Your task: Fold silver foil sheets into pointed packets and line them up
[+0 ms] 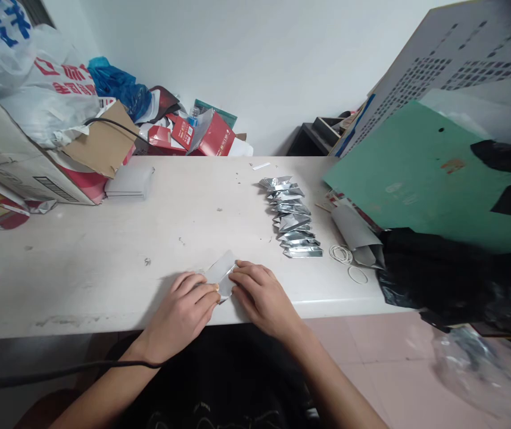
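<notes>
Both hands are curled nearly closed on a small grey paper [220, 268] near the front edge of the white desk [103, 256]; the left hand [193, 302] holds its left side, and the right hand [258, 293] pinches its right side. To the right of the paper, a row of shiny folded pieces [295, 224] runs toward the wall [246, 65]; thin pale rings [341, 255] lie just beside the row; a neat grey stack [129, 180] sits by the big box [27, 161] on the left.
</notes>
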The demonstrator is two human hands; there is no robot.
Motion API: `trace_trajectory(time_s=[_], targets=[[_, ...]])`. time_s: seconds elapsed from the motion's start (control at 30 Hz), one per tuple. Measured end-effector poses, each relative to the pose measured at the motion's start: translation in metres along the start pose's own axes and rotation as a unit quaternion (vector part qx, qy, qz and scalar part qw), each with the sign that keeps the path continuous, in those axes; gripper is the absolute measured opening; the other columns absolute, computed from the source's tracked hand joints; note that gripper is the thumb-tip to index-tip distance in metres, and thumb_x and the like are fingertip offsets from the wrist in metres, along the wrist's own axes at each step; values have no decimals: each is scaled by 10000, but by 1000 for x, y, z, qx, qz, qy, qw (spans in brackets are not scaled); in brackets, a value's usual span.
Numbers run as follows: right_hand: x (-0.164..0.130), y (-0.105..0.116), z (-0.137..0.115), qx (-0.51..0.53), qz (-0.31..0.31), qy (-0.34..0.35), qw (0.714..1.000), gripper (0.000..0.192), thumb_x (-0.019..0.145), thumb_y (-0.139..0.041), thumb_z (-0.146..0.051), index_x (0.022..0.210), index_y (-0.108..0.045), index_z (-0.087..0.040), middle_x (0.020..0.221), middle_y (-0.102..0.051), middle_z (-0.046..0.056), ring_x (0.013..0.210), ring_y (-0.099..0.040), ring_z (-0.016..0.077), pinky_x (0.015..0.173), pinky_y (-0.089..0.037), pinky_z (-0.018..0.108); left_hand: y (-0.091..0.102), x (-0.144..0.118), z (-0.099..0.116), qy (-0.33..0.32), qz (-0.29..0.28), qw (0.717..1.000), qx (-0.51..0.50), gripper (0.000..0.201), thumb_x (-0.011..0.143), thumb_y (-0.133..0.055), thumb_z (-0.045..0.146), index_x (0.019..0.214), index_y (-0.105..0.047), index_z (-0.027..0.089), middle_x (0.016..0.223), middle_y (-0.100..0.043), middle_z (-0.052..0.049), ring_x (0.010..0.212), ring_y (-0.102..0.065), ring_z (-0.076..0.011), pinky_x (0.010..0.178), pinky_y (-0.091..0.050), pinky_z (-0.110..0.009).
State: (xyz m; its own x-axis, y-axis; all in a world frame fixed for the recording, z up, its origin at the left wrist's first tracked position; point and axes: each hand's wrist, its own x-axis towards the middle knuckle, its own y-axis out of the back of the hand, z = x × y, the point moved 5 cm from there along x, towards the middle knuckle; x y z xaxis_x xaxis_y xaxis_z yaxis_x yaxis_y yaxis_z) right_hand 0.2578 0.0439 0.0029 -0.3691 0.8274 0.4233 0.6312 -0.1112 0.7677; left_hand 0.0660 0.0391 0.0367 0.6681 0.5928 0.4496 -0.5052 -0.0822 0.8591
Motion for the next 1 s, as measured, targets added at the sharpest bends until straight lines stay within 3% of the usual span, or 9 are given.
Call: trace_trajectory(time_s=[0.23,0.37,0.47,0.57,0.63,0.73,1.0], targets=[[-3,0,-8,-34,-7,40,999,357,1096,-564,-227,1441,-657,-253,1245,-756,107,1340,-662,312,1095,-605,564,4,-2,-14,14,-5,1000,2,291,1048,-562,76,1197,-742,250,1105,-808,-5,1091,-712,-232,1018,-557,-460],[-6,0,-9,-43,-3,42,998,371,1102,-572,-267,1461,-660,-230,1300,-736,119,1380,-627,322,1133,-584,566,1,-4,-21,59,-6,998,-12,191,1062,-583,151,1140,-740,226,1154,-794,-37,1109,-698,-247,984,-567,-457],[-7,-1,-6,-27,6,27,999,345,1103,-578,-278,1426,-691,-232,1283,-739,122,1365,-636,319,1114,-590,558,-1,-5,-26,88,-10,995,-34,166,1071,-582,188,1097,-740,232,1156,-784,-45,1119,-690,-249,985,-571,-456],[-4,-5,1,-2,36,-12,999,277,1115,-560,-270,1333,-732,-258,1188,-769,94,1270,-692,292,1040,-618,510,1,-5,-27,64,-18,997,-35,172,1079,-578,186,1091,-741,241,1153,-788,-31,1119,-685,-244,976,-566,-448],[-1,-10,5,-15,60,-45,997,326,1129,-511,-227,1400,-686,-275,1142,-784,78,1144,-734,267,964,-627,474,3,-4,-26,37,-19,999,-24,184,1089,-571,184,1075,-744,245,1153,-793,-19,1109,-685,-239,951,-567,-437],[2,-18,5,-71,77,-67,992,476,1136,-465,-198,1604,-499,-279,1143,-783,89,1028,-742,259,897,-609,453,5,-1,-25,17,-17,1000,-3,202,1084,-568,161,1057,-747,250,1158,-800,-8,1113,-684,-245,928,-572,-429],[1,-21,-10,-68,62,-71,993,577,1087,-533,-223,1652,-429,-271,1137,-759,102,1194,-699,307,1020,-565,512,-1,-1,-26,42,-1,999,-29,230,1035,-588,134,1134,-750,263,1134,-803,-12,1101,-702,-245,936,-596,-448]])
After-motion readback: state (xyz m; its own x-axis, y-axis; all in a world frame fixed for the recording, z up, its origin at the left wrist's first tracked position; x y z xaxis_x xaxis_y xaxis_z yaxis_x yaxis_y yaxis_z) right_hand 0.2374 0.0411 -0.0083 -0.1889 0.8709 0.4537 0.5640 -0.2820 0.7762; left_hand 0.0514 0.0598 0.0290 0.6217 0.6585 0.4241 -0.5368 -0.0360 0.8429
